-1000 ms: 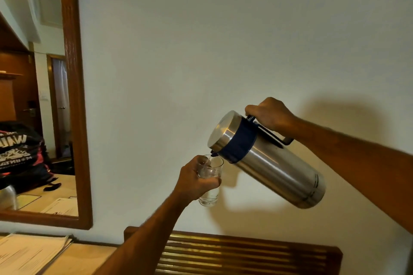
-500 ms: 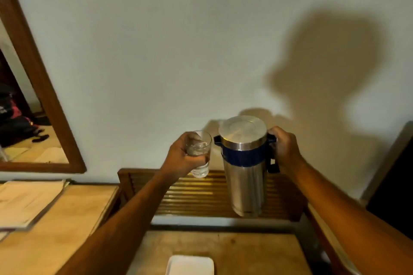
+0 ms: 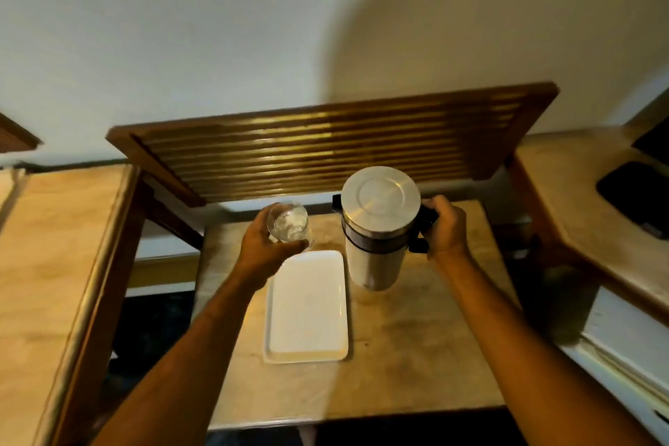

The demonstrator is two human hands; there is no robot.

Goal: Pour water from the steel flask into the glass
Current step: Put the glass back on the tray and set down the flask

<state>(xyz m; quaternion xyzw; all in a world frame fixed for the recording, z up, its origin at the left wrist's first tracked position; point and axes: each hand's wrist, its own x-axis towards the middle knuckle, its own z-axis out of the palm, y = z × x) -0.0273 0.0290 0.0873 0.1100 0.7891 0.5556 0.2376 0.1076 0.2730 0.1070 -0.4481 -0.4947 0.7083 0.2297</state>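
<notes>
Your left hand [image 3: 268,252] is wrapped around the glass [image 3: 288,223], which already shows water inside, held up above the far end of the white tray [image 3: 307,315]; your right hand [image 3: 443,228] grips the black handle of the steel flask [image 3: 376,228], upright, lid on, hanging clear of the surface [image 3: 416,337] just beside the tray. The pour looks done — this seems to be the setting-down step. Lower the flask straight and the glass level — a tilt could spill it.
</notes>
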